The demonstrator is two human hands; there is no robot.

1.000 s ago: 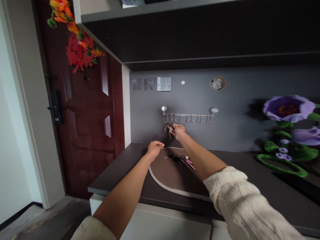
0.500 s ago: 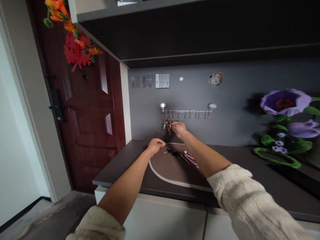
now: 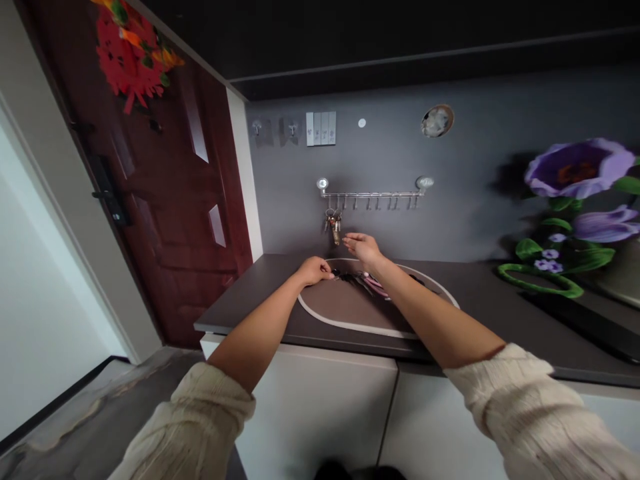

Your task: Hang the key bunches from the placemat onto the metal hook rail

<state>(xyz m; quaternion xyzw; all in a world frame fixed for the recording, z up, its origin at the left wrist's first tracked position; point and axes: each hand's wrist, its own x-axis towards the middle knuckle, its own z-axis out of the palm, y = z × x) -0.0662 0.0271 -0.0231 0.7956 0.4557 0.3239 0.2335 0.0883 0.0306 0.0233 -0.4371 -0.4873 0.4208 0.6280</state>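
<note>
Tabletop (image 3: 480,320): dark, along a gray wall.
Mat (image 3: 345,308): brown oval, white-edged, on the tabletop.
Rail (image 3: 370,195): metal hooks, on the wall above the mat.
Hanging keys (image 3: 334,227): on the rail's left hooks.
Lying keys (image 3: 354,279): dark bunch with pink pieces, on the mat.
Right hand (image 3: 363,249): open, empty, just short of the hanging keys.
Left hand (image 3: 315,271): loosely curled beside the lying keys; any hold cannot be told.

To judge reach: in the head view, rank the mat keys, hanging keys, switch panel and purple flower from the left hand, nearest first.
Left hand:
1. Mat keys, just to its right.
2. Hanging keys, up and to the right.
3. Switch panel, higher up.
4. Purple flower, far right.
</note>
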